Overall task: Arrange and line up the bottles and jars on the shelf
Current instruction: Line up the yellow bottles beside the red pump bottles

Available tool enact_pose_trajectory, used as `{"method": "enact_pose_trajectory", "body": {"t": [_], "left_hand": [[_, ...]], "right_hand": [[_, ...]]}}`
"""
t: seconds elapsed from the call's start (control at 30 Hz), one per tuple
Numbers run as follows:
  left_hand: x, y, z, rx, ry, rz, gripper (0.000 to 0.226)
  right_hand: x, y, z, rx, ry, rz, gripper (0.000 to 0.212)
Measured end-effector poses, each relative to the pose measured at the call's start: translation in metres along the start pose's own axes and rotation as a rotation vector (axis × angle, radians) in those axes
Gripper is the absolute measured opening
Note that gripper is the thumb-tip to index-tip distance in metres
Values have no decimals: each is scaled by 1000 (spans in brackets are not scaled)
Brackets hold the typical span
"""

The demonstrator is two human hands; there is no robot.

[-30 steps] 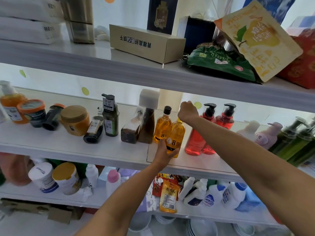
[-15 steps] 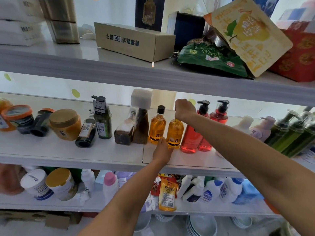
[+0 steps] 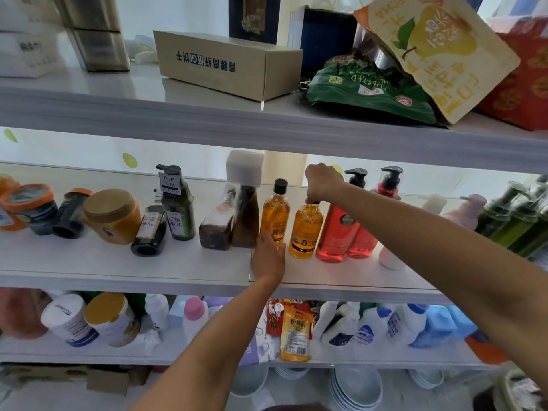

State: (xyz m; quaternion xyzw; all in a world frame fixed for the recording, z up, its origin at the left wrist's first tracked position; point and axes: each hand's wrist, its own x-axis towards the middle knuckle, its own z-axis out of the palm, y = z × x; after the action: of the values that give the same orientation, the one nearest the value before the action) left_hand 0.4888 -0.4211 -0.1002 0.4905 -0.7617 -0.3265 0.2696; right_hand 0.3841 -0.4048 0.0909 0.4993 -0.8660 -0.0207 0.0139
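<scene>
White shelving in a bright room, three tiers in view; along the middle shelf (image 3: 118, 262), a loose row of bottles and jars. Near its centre, two amber bottles upright side by side. The right amber bottle (image 3: 307, 229) pinched at its black cap from above by the curled fingers of the right hand (image 3: 321, 182). The left amber bottle (image 3: 275, 215) just beside it, touched low on its front by the left hand (image 3: 268, 258), fingers fairly straight and wrapped round nothing. Immediately right, two red pump bottles (image 3: 338, 232), upright and close together. Immediately left, brown bottles (image 3: 246, 221) under a big white cap. Further left, a dark green pump bottle (image 3: 179, 212) upright, a small dark bottle (image 3: 149, 232) tipped over against it, then a tan jar (image 3: 114, 216) on its side. Far right, green bottles (image 3: 516, 218) leaning. On the shelf above, a cardboard box (image 3: 228, 63) and a green pouch (image 3: 370, 90).
</scene>
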Motion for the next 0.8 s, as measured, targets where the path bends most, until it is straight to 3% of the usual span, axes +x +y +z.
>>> {"method": "enact_pose_trajectory", "body": {"t": [0.5, 0.57, 0.7, 0.8], "left_hand": [[2, -5, -4, 1, -31, -35, 36], [2, -5, -5, -7, -33, -34, 35], [3, -5, -5, -12, -31, -29, 34], [3, -7, -6, -22, -25, -36, 33]], "right_hand": [[3, -5, -12, -174, -96, -32, 31], [4, -7, -14, -206, -102, -53, 44], [12, -19, -4, 34, -150, -247, 77], [12, -31, 12, 98, -80, -308, 58]]}}
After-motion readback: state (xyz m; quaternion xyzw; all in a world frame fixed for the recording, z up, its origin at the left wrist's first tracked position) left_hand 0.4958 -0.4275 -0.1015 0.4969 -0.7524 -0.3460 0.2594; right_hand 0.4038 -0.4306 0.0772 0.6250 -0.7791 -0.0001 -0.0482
